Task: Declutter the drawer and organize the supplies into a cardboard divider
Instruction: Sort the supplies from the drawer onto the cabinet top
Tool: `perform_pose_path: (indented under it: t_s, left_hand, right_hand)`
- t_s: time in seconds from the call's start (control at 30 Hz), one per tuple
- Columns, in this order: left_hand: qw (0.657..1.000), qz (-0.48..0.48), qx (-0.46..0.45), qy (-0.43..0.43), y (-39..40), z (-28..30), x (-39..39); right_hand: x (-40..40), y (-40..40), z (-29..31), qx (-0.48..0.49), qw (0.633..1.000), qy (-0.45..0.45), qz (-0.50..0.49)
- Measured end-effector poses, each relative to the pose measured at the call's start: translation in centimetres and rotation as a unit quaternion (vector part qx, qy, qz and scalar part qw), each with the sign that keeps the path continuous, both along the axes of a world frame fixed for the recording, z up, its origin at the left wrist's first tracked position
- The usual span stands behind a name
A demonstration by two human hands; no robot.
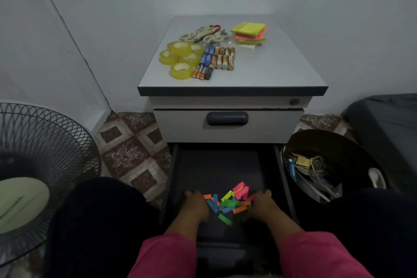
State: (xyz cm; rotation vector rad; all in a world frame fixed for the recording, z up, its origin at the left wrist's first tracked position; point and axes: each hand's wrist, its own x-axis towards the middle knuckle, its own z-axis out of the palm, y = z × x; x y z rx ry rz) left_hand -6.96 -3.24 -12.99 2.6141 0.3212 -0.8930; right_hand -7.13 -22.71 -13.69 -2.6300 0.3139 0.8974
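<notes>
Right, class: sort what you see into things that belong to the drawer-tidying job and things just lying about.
Job: open drawer; coloured paper tabs; tape rolls; batteries; scissors; sticky notes.
Lying about: fan; bin.

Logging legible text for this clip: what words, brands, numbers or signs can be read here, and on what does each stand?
"stapler": white letters on the blue box lying in the dark bin right of the open drawer.
Batteries on the cabinet top: labels too small and blurred to read.
Other packets in the bin: print unreadable.
Tape rolls, sticky notes, coloured tabs: no text visible.
</notes>
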Motion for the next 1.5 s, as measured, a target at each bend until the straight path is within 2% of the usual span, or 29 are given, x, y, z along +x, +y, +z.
perform_pose_path:
  t_s: [0.23, 0.43, 0.6, 0.7, 0.8, 0.87, 0.97, 1.2, 1.5]
  left_hand:
    - [0.996, -0.037, -0.053, -0.067, -2.3, -1.6, 0.3]
    - [0.987, -0.073, -0.115, -0.091, -3.5, -2.3, 0.4]
    - [0.98, -0.044, -0.149, -0.121, -2.9, -2.1, 1.3]
    - [0.975, 0.013, -0.169, -0.145, -2.3, -2.3, 1.7]
    - [0.977, 0.033, -0.156, -0.138, -2.0, -2.4, 1.8]
    - [0.984, -0.004, -0.134, -0.114, -2.1, -2.5, 1.6]
    - [0.989, -0.075, -0.09, -0.09, -2.5, -2.6, 0.9]
    - [0.985, -0.114, -0.041, -0.126, -2.9, -3.0, 0.5]
    - [0.989, -0.057, -0.075, -0.115, -2.7, -3.2, 0.7]
  right_hand:
    - [0.1, 2.0, -1.9, 0.084, 0.993, -0.081, 0.03]
    - [0.4, 3.1, -2.8, 0.114, 0.983, -0.128, 0.063]
    - [0.9, 2.9, -2.4, 0.174, 0.971, -0.162, 0.03]
    - [1.3, 2.7, -2.0, 0.183, 0.965, -0.187, -0.001]
    - [1.4, 2.3, -1.5, 0.144, 0.978, -0.153, -0.006]
    - [1.1, 2.0, -1.4, 0.093, 0.991, -0.094, 0.018]
    - [0.6, 2.5, -1.5, 0.049, 0.994, -0.085, 0.052]
    - [0.5, 3.6, -2.2, 0.061, 0.991, -0.091, 0.077]
    - [0.7, 3.2, -2.2, 0.125, 0.989, -0.081, -0.015]
